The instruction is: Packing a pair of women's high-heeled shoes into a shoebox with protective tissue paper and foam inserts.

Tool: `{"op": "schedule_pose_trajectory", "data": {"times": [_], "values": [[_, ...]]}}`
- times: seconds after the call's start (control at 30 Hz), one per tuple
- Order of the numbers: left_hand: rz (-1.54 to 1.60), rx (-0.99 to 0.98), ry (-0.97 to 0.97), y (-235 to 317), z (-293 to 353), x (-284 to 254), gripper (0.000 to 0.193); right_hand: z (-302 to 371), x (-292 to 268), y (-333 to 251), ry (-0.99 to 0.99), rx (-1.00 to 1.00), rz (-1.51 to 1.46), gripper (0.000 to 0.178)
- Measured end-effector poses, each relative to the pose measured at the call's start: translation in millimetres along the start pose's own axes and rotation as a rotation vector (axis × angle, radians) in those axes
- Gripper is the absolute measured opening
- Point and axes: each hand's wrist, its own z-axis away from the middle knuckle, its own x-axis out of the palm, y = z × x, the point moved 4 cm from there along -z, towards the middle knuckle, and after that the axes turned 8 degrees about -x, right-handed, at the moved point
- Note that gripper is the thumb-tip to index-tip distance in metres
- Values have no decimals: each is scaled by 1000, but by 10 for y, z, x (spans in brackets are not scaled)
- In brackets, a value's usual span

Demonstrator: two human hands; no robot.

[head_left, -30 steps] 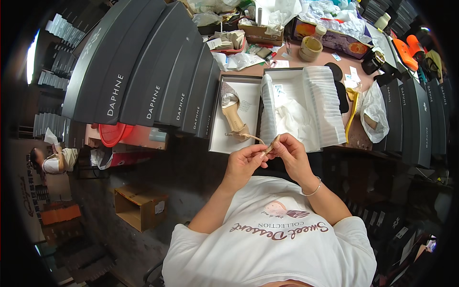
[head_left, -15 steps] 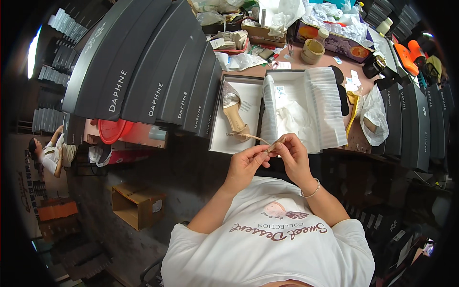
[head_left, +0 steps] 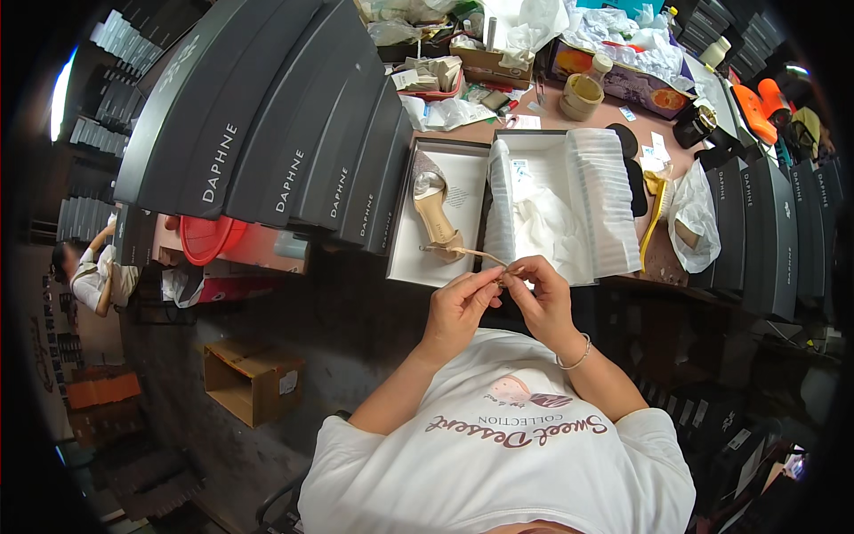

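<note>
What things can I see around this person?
Rectangular open cardboard boxes: two, white inside, on pinkish table
Strappy glittery shoe: one, beige, in left open box
Crumpled tissue paper: some, white, in right open box
Ribbed padding sheet: one, white, right open box's side
Stacked cardboard shoeboxes: several, dark grey, left and right
Curved brush: one, yellow, right of padding
Filmy plastic bag: one, white, beside brush
Rounded jar: one, yellowish, beyond open boxes
Round plastic basin: one, red, left
Cardboard carton: one, brown, lower left
Co-worker: one, white top, far left
Small clutter: uncountable, mixed, back of table
Left hand: one, bare, pinching shoe strap
Right hand: one, bare, at same strap
</note>
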Motion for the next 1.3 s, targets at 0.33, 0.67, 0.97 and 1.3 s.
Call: {"op": "schedule_pose_trajectory", "data": {"times": [0.33,0.67,0.97,1.3], "values": [[68,-10,67,19,-13,12,22,-3,16,138,45,287,-619,9],[70,-53,80,16,-8,-1,20,1,18,164,33,342,-686,9],[26,-30,88,12,-13,-5,20,-15,12,73,8,251,-477,8],[-164,70,107,100,-29,-2,19,-48,73,-460,-211,-542,563,26]]}}
